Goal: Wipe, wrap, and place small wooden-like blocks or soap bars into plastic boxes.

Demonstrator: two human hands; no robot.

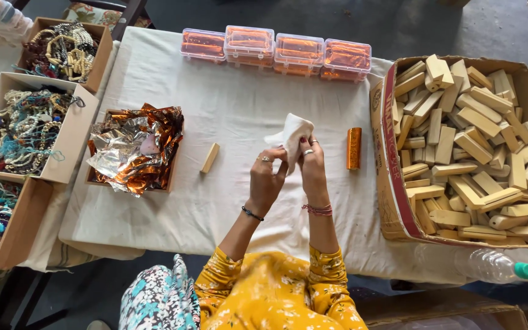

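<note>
White cloth (293, 135) at centre, orange foil-wrapped block (354, 148) at three o'clock, pale wooden blocks (469, 146) beyond, orange-and-silver foil sheets (134, 148) at nine o'clock, yellow floral sleeves (276, 293) at six o'clock.

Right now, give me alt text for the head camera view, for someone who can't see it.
Left hand and right hand hold a white cloth above a white-covered table. A bare wooden block and a foil-wrapped block lie nearby, beside a box of foil sheets and a carton of wooden blocks.
</note>
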